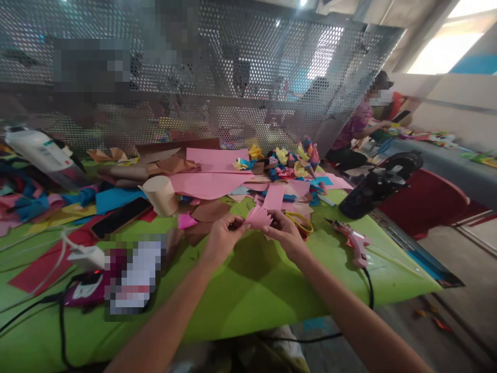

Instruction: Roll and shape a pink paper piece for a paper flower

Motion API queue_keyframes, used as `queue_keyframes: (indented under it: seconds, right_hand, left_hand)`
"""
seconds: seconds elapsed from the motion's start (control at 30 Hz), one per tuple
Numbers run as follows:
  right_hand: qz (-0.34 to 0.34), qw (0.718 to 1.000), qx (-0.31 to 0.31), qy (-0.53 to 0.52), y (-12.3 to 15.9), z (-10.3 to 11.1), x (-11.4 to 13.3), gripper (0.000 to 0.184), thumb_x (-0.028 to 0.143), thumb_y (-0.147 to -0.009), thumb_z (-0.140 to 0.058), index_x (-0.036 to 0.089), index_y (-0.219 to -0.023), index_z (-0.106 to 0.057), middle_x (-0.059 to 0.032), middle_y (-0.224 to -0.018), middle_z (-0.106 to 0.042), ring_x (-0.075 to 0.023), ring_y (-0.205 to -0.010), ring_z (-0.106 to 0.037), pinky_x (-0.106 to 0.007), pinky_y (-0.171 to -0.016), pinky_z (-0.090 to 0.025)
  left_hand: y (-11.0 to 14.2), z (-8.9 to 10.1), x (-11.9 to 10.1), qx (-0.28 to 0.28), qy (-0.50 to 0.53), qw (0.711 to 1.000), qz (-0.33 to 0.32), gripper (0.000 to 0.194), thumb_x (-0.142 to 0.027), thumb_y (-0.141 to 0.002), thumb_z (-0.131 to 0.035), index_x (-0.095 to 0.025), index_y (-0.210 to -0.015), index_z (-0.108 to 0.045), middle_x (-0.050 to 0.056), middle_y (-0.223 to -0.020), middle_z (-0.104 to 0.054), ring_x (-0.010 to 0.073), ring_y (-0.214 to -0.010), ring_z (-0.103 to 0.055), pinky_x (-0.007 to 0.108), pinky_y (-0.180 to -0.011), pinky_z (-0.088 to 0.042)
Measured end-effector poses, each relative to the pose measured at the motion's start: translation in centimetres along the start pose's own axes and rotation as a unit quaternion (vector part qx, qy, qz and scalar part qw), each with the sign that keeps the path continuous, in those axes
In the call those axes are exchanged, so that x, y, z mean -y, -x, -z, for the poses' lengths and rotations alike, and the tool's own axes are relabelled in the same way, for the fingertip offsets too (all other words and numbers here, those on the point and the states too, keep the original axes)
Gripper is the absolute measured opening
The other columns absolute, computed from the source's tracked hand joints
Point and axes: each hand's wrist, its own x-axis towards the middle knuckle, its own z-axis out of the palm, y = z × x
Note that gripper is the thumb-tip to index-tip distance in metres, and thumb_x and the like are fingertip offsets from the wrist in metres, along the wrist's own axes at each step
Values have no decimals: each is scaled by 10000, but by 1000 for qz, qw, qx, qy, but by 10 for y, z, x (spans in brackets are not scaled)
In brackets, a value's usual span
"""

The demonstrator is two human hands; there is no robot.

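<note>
A pleated piece of pink paper [259,218], fanned out at its top, is held up between both hands above the green table [248,290]. My left hand [227,234] pinches its left side with thumb and fingers. On the opposite side, my right hand [285,233] grips the paper's right edge. Just behind my right hand lie yellow-handled scissors [302,223], partly hidden by it. Left of my left hand sits a small bright pink folded piece [187,220], with brown paper pieces [209,211] beside it.
A pink glue gun [355,242] lies right, its cord over the edge. Behind are a black bottle [359,194], paper flowers [297,159] and pink sheets [213,184]. Leftward are a cardboard roll [160,195], phone [122,217] and power strip [87,287]. A person [359,122] sits beyond.
</note>
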Motion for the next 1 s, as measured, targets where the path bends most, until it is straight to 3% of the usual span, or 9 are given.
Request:
queue_keyframes:
  seconds: [0.17,0.4,0.53,0.7,0.9,1.0]
  right_hand:
    - [62,998,9,19,-1,-4,-1,308,456,-624,-848,206,-688,-681,-36,-889,-575,-180,-781,-513,-274,-629,-429]
    - [65,998,-11,-4,-1,-3,-5,255,381,-643,-854,209,-723,-682,-2,-789,-583,-176,-769,-524,-296,-718,-436]
    - [80,996,-21,25,0,-2,-4,253,380,-656,-842,202,-711,-671,1,-781,-584,-164,-741,-519,-276,-677,-417]
    - [36,999,-29,25,1,-3,-5,443,446,-635,-848,209,-941,-633,32,-719,-557,-129,-605,-479,-243,-534,-375]
    - [68,993,-47,86,0,-2,-5,400,498,-668,-803,212,-665,-524,57,-573,-476,-112,-534,-417,-241,-497,-321]
    - [69,992,-44,100,0,-1,-4,416,507,-661,-799,213,-622,-507,58,-553,-452,-112,-535,-401,-244,-504,-320]
  left_hand:
    - [1,-4,5,18,28,999,23,218,-367,-728,-741,-158,-732,-678,4,-706,-665,139,-691,-585,235,-657,-467]
    - [1,-3,9,57,56,996,28,257,-386,-735,-754,-147,-820,-715,20,-750,-685,146,-716,-594,244,-667,-464]
    - [0,-3,12,46,47,998,13,219,-358,-740,-741,-152,-812,-721,22,-753,-696,151,-718,-603,249,-675,-471]
    - [-1,-3,8,5,31,999,19,182,-328,-738,-716,-149,-769,-712,24,-732,-709,153,-700,-607,244,-665,-472]
    - [0,-2,5,-11,39,999,26,163,-310,-734,-704,-149,-757,-701,17,-726,-707,148,-686,-605,244,-667,-477]
    - [-1,-2,9,-8,38,999,22,155,-303,-745,-699,-149,-764,-698,16,-726,-703,148,-688,-609,244,-663,-473]
